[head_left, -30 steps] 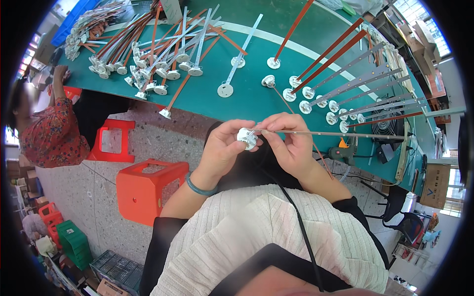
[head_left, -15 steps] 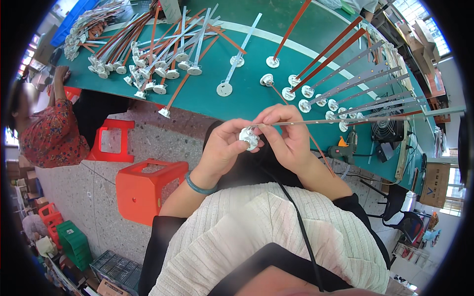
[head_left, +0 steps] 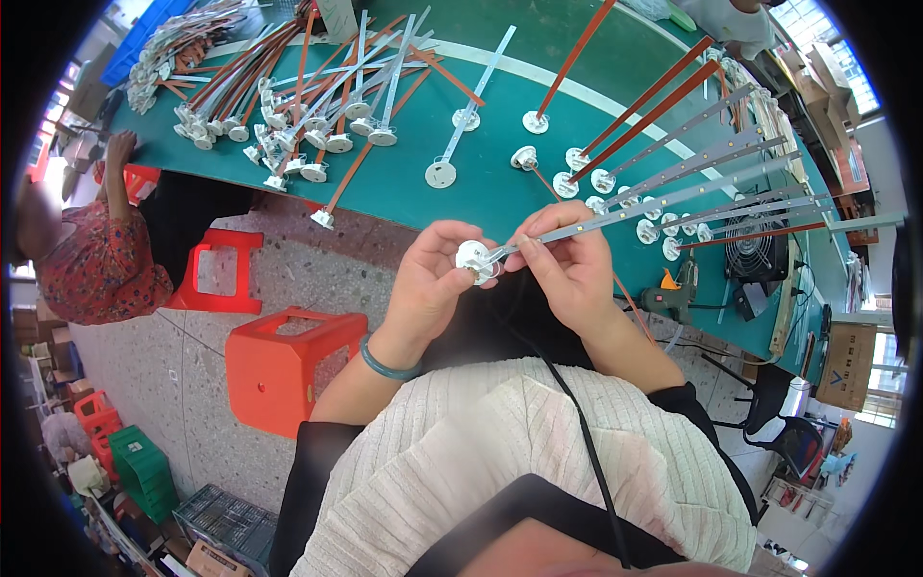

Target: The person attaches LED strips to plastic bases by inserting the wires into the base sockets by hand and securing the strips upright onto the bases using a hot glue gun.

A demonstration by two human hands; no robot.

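My left hand (head_left: 433, 279) pinches a small white round cap (head_left: 473, 258) in front of my chest. My right hand (head_left: 567, 264) grips the near end of a long grey strip (head_left: 673, 199) that runs up and right over the green table (head_left: 404, 178). The strip's end meets the cap between my fingertips. Just beyond my hands, a row of similar grey and orange strips with white caps (head_left: 615, 183) lies on the table.
A heap of finished strips with white caps (head_left: 298, 115) lies at the table's far left. Another person in a red patterned top (head_left: 87, 264) sits at left. Two orange stools (head_left: 279, 365) stand on the floor. A small fan (head_left: 755, 252) and a screwdriver tool (head_left: 673, 293) sit right.
My hands have stayed together on the cap and strip, with only small finger shifts. The strip's far end has tilted slightly upward.
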